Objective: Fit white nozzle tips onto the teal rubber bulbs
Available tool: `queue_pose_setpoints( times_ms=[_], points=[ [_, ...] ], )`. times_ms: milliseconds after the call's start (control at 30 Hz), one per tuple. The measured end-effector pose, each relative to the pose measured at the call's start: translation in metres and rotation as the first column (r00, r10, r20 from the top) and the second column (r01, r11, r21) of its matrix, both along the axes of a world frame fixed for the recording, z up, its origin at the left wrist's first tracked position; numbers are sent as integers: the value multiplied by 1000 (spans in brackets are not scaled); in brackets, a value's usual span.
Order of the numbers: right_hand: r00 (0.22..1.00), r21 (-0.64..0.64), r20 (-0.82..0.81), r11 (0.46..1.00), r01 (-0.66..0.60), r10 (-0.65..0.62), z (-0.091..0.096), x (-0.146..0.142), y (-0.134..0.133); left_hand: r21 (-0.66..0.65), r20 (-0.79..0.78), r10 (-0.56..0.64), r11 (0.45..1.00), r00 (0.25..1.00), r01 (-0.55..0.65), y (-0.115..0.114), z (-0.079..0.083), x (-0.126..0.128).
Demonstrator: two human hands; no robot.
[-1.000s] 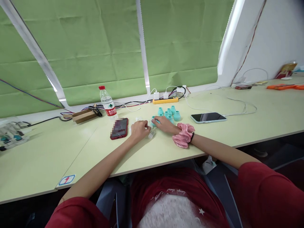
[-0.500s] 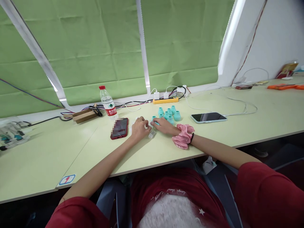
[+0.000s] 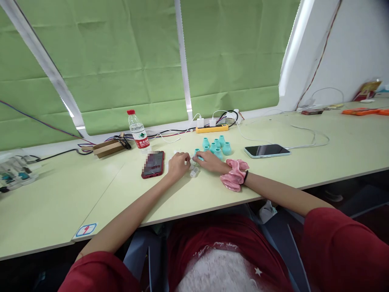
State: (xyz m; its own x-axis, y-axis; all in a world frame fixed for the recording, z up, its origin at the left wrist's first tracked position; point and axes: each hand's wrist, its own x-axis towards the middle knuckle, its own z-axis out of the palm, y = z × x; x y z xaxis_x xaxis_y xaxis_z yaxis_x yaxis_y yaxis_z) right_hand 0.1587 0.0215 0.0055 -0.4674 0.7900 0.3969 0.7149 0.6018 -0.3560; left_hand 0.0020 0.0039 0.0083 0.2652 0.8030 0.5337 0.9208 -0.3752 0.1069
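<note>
Grip state unclear, left hand (image 3: 178, 166) and right hand (image 3: 211, 161); at least seven teal pieces (image 3: 226, 149), one bottle (image 3: 139, 133).

My left hand (image 3: 178, 165) curled, my right hand (image 3: 210, 161) palm down just beside it, both bare forearms (image 3: 142, 205) angled inward

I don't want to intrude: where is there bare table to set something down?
Left of the red-cased phone, in front of the cardboard box; also between the pale-edged phone and right forearm. Between the phones it's crowded: left hand, right hand, teal pieces.
</note>
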Motion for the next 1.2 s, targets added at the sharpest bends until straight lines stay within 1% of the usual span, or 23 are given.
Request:
queue_pose_setpoints(
  times_ms=[100,367,600,767,867,933,1033,1067,1133,1200],
  points=[
    [1000,6,-1,1000,7,-7,0,0,0,-14,10,1,1000,1000,0,-1,1,0],
    [1000,9,8,1000,9,-9,3,-1,-4,-66,-21,55,996,998,-57,-1,2,2],
    [1000,1,-2,1000,-1,1,2,-1,-3,-112,-48,58,992,997,-64,-1,1,1],
    [1000,13,1,1000,-6,6,-1,-1,0,-110,-50,60,992,997,-65,0,-1,1],
    [1000,18,-12,1000,-11,11,-2,0,0,-77,11,28,997,1000,-28,0,0,1],
    [999,40,-39,999,-34,36,-1,0,-1,-58,108,-41,997,993,47,-2,3,0],
    [988,135,-111,986,-95,110,0,-2,-5,-15,250,-154,986,956,163,-6,8,0],
    [983,170,-131,980,-108,130,0,-3,-6,8,261,-175,984,949,180,-8,9,0],
    [975,215,-153,968,-127,162,0,-6,-9,38,229,-182,983,956,178,-10,10,2],
    [968,225,-162,962,-153,192,-1,-8,-12,27,178,-165,986,970,162,-10,8,5]
  ],
)
